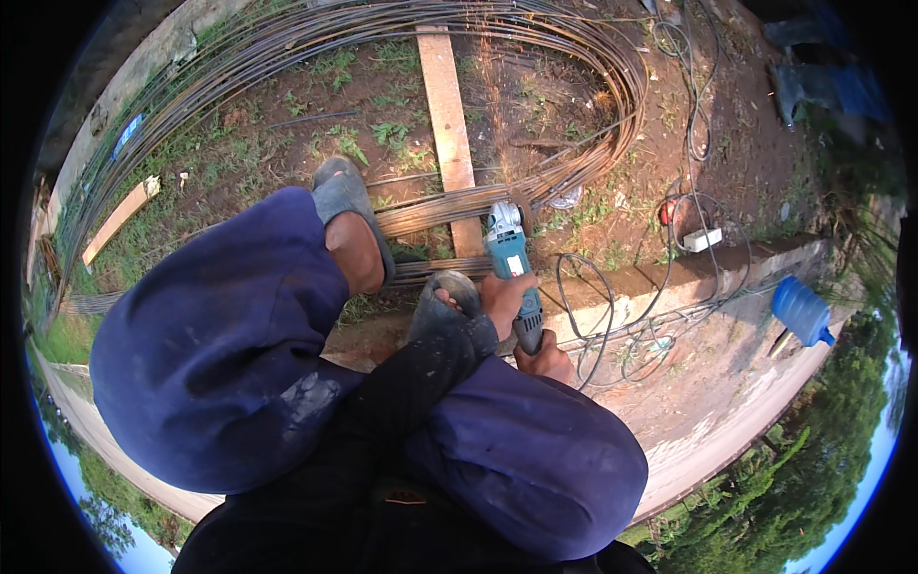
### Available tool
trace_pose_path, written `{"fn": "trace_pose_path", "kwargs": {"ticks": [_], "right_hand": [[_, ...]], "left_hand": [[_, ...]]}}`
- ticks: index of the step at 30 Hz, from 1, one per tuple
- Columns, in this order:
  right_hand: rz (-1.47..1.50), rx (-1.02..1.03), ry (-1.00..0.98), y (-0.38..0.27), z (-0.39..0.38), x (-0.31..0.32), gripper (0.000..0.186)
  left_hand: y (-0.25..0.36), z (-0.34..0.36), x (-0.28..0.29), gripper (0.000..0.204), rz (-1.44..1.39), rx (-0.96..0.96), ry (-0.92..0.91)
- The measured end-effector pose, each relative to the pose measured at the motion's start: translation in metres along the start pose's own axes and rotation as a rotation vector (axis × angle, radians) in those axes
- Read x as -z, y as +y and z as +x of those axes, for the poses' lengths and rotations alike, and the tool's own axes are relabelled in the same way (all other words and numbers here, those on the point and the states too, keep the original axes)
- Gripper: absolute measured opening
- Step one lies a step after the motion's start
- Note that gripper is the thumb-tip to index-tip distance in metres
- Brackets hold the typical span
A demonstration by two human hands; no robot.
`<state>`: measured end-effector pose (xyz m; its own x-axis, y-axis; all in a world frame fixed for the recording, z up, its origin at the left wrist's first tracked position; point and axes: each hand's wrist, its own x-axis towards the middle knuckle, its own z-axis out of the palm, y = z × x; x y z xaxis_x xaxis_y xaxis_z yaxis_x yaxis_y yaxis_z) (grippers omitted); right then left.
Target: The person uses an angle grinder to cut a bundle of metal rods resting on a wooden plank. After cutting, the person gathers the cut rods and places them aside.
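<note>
On the teal grinder (499,251), white label (517,265)

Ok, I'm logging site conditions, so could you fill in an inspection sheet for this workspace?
Surface: soil with grass patches, edged by a concrete kerb.
Job's things: angle grinder, its disc at the bundled steel rods, orange sparks nearby; a plank passes under the bundle.
Clutter: short wood piece, blue water jug.
Hands: left hand grips the grinder's body, right hand its rear end; no gloves.
Cables: loose loops of cable over ground and kerb, near a white box.
Surroundings: greenery at lower right; blue shapes at upper right, too unclear to name.
</note>
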<state>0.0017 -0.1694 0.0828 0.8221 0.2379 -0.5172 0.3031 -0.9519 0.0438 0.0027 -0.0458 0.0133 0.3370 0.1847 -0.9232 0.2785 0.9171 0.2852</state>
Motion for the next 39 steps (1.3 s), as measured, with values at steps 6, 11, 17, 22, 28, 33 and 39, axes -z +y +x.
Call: {"fn": "trace_pose_path", "kwargs": {"ticks": [6, 11, 17, 22, 28, 33, 39], "right_hand": [[0.019, 0.022, -0.013, -0.007, 0.009, 0.009, 0.041], [0.053, 0.039, -0.032, -0.007, 0.014, 0.011, 0.040], [0.069, 0.014, -0.100, -0.008, 0.017, 0.011, 0.044], [0.059, 0.078, -0.040, -0.012, 0.019, 0.011, 0.041], [0.051, 0.032, -0.103, -0.017, 0.021, 0.015, 0.044], [0.049, 0.025, -0.136, -0.018, 0.026, 0.016, 0.046], [0.048, 0.003, -0.130, -0.022, 0.021, 0.021, 0.044]], "left_hand": [[0.006, 0.004, -0.002, 0.016, -0.078, -0.017, -0.017], [0.013, 0.004, -0.006, 0.016, -0.068, -0.035, 0.003], [0.012, 0.008, -0.003, 0.017, -0.100, -0.044, -0.012], [0.016, 0.013, -0.003, 0.018, -0.101, -0.046, 0.001], [0.019, 0.014, -0.002, 0.020, -0.081, -0.033, -0.003], [0.025, 0.014, -0.004, 0.020, -0.094, -0.032, -0.003], [0.017, 0.015, -0.001, 0.019, -0.058, -0.046, 0.000]]}}
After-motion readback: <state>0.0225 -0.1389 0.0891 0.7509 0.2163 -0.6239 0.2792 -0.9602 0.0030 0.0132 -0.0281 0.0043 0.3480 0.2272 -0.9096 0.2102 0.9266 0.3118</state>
